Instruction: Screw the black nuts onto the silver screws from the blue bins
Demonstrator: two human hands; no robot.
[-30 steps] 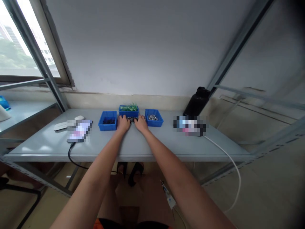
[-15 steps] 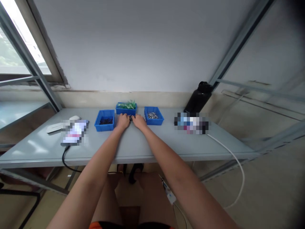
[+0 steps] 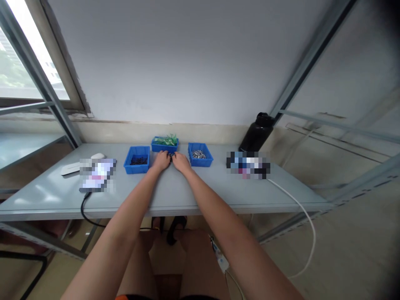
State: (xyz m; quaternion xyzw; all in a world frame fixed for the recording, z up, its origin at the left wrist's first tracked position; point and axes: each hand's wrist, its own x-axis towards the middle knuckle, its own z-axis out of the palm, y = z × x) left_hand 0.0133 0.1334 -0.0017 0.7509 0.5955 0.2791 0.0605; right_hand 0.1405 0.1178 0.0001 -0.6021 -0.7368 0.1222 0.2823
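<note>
Left hand (image 3: pixel 161 160) and right hand (image 3: pixel 181 161) low on table (image 3: pixel 175 189), fingers curled inward, fingertips nearly meeting at small dark part (image 3: pixel 171 156). Not spread flat; too small and covered to make out whether pinching the part or just touching it. Part located in front of back tray, in gap between left tray and right tray. Step in hand, at a guess: close 2-handed fingertip work on that part. Next move probably calls for fine fingertip control and steady wrists, without bumping the trays.

Materials, big to small. Table: smooth, grey, slight sheen, straight front edge. Bottle (image 3: pixel 256 132) off to the right: black, glossy, cylindrical, tilted in view. 3 trays, blue, likely plastic, boxy, open-topped: left tray (image 3: pixel 137 169), right tray (image 3: pixel 202 163), back tray (image 3: pixel 164 148). Phone (image 3: pixel 98 174) at far left: flat slab, pixelated. In back tray, green strips (image 3: pixel 167 141), thin, poking above rim. In left tray, dark pieces (image 3: pixel 139 161), shape unreadable. In right tray, silvery pieces (image 3: pixel 198 154), short, slim, probably metal, loosely heaped.
</note>
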